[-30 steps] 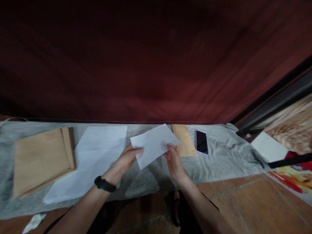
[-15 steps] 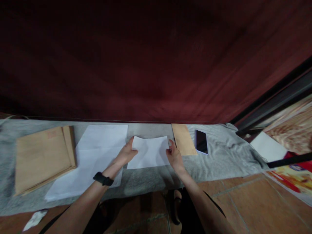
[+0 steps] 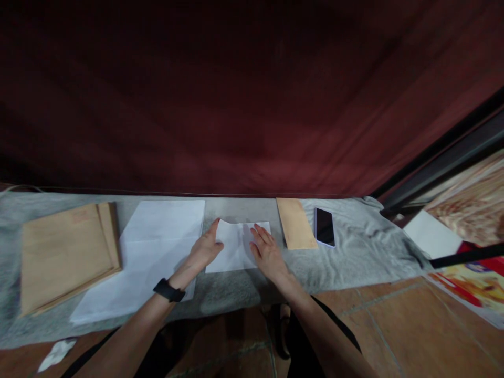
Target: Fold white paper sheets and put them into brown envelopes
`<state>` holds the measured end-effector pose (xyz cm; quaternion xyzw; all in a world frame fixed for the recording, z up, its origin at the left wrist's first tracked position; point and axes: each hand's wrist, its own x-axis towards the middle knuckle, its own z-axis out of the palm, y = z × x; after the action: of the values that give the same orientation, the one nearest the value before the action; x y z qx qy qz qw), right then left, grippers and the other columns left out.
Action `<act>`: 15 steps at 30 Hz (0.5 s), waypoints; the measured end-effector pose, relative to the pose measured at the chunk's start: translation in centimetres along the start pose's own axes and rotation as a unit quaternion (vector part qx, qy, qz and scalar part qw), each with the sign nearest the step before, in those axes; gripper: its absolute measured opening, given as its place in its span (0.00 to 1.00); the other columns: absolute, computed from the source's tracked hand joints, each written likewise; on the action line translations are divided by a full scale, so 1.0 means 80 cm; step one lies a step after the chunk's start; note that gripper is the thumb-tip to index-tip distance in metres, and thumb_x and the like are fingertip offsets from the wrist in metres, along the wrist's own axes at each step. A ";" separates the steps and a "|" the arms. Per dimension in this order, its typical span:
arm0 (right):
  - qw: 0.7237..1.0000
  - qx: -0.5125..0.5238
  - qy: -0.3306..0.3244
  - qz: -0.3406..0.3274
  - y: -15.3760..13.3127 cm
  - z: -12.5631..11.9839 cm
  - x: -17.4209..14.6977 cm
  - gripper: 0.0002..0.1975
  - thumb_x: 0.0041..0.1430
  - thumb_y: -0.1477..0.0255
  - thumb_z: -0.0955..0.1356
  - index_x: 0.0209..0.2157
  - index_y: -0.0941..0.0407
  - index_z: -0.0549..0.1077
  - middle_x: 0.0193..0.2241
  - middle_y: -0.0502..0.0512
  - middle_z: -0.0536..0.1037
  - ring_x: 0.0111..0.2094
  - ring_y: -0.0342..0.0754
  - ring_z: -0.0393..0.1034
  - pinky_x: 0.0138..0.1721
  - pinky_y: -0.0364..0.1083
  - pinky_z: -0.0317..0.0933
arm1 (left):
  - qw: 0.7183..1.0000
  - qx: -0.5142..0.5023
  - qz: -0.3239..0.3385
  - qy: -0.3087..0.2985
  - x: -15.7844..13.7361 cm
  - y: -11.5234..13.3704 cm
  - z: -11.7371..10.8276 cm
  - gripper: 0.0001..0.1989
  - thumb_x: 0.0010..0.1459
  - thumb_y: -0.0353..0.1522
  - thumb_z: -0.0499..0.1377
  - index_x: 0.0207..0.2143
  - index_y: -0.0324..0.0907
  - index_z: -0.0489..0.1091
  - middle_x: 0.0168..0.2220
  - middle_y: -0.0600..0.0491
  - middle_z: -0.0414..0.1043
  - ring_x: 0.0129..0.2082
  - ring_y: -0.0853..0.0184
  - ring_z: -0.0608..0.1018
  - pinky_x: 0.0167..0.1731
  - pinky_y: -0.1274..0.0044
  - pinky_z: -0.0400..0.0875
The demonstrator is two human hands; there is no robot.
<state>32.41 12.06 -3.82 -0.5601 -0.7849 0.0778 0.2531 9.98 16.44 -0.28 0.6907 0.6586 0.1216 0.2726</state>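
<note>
A white sheet of paper, apparently folded, lies on the grey cloth in front of me. My left hand grips its left edge, thumb on top, and the upper left corner curls up a little. My right hand rests on the right part of the paper with its fingers stretched out. To the left, larger white sheets with a crease across them lie partly behind my left forearm. A single brown envelope is to the right of my right hand.
A stack of brown envelopes overlaps the white sheets at the left. Beside the single envelope lies a phone. Grey cloth covers the narrow surface, with a dark red curtain behind. Tiled floor is at the near side.
My right hand has let go of the paper's right edge and moved left onto its top, fingers now spread. My left hand keeps hold of the left edge.
</note>
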 end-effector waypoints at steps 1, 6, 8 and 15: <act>1.000 -0.005 -0.017 -0.006 -0.004 0.004 0.000 0.25 0.71 0.68 0.59 0.66 0.56 0.61 0.67 0.57 0.61 0.68 0.51 0.53 0.66 0.54 0.54 | 1.000 0.004 -0.004 -0.001 -0.001 0.002 0.000 0.41 0.55 0.28 0.56 0.70 0.39 0.45 0.54 0.42 0.75 0.52 0.58 0.78 0.49 0.72 0.70; 0.997 -0.040 -0.061 -0.005 -0.012 0.017 -0.001 0.24 0.72 0.65 0.58 0.66 0.53 0.61 0.68 0.55 0.58 0.70 0.52 0.49 0.69 0.56 0.47 | 0.997 0.061 -0.043 0.007 -0.013 0.010 -0.005 0.41 0.58 0.32 0.55 0.71 0.39 0.42 0.49 0.39 0.76 0.47 0.51 0.80 0.45 0.65 0.72; 0.997 -0.048 -0.064 -0.005 -0.013 0.017 -0.001 0.24 0.72 0.65 0.58 0.67 0.53 0.61 0.68 0.55 0.58 0.70 0.53 0.50 0.69 0.57 0.46 | 0.994 0.080 -0.025 0.066 -0.019 0.011 -0.004 0.40 0.59 0.33 0.55 0.71 0.39 0.42 0.52 0.38 0.74 0.48 0.50 0.79 0.47 0.63 0.72; 0.996 -0.051 -0.076 -0.006 -0.016 0.014 0.001 0.24 0.73 0.66 0.57 0.67 0.54 0.60 0.69 0.56 0.57 0.70 0.54 0.50 0.69 0.57 0.46 | 0.964 0.062 0.195 0.170 -0.020 0.017 0.049 0.28 0.68 0.36 0.45 0.66 0.33 0.57 0.68 0.38 0.55 0.69 0.55 0.57 0.66 0.63 0.56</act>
<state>30.82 11.82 -4.24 -0.5596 -0.8084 0.0787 0.1645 12.99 14.03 -2.44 0.7905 0.5539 0.2474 0.0841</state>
